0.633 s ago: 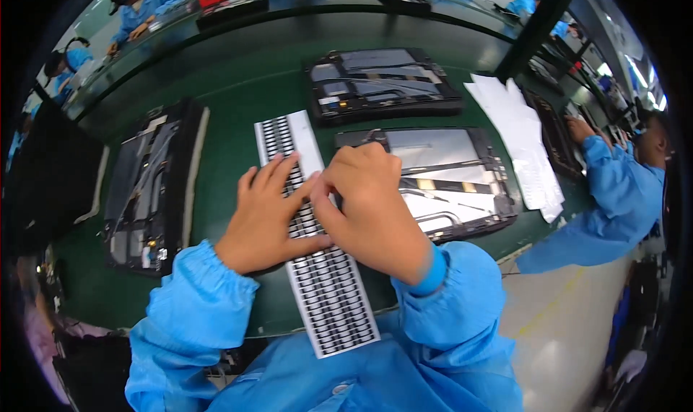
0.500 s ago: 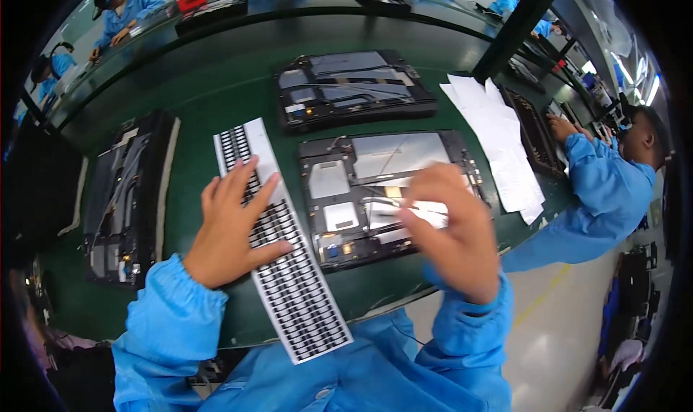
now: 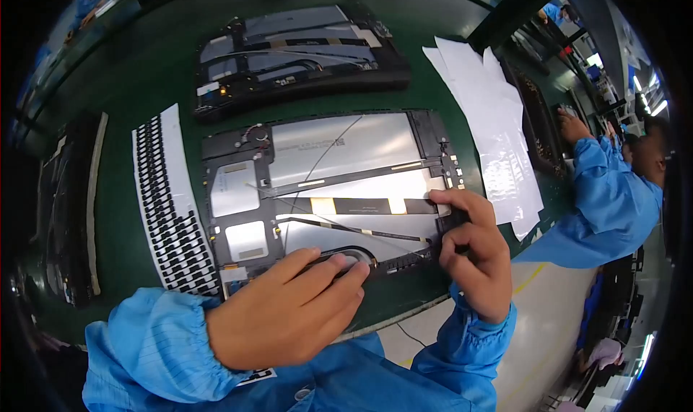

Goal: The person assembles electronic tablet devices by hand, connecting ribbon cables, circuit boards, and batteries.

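An opened flat electronic device lies before me, with silver battery panels, black strips and thin cables in a dark frame. My left hand rests palm down over its near left edge, fingers stretched onto the cables there and holding nothing visible. At the right edge my right hand touches the end of a black flat cable with the index fingertip. Its thumb is apart from that finger, and the other fingers curl. A white sheet of black-and-white labels lies left of the device, its near end partly covered by my left arm.
A second opened device lies behind on a dark thick base, and another stands at the left. White papers lie to the right, beside a black tray. A co-worker in a blue sleeve sits at the right, near a dark post.
My left hand has left the label sheet and moved right onto the device. My right hand has come down to the device's right edge. The view has shifted closer.
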### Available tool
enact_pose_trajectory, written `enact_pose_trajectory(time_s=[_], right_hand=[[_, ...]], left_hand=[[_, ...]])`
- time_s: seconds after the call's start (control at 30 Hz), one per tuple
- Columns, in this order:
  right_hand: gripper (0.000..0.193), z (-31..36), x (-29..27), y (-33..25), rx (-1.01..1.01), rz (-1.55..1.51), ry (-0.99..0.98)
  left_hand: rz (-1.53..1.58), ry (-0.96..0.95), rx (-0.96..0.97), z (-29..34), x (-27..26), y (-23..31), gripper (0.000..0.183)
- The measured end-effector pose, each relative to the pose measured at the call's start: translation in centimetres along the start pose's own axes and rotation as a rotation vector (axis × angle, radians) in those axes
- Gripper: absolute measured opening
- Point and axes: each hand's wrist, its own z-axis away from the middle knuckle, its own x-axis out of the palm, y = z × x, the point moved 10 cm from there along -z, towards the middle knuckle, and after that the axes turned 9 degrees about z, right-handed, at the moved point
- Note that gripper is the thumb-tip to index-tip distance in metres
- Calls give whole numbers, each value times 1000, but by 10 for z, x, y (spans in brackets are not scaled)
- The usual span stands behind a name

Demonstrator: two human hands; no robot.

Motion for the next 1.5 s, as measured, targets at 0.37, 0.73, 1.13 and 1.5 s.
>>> enact_pose_trajectory(time_s=[0.37,0.73,1.13,1.5], right_hand=[[8,5,-3,-1,-73,121,66],[9,6,-1,-1,-74,193,75],[18,12,-11,14,-54,-55,85],[17,15,-11,-16,-224,323,187]], left_hand=[[-38,-79,-24,0,6,2,24],[-52,-55,19,-20,7,17,21],[-206,-57,149,-40,27,19,25],[-223,-66,154,-41,25,20,23]])
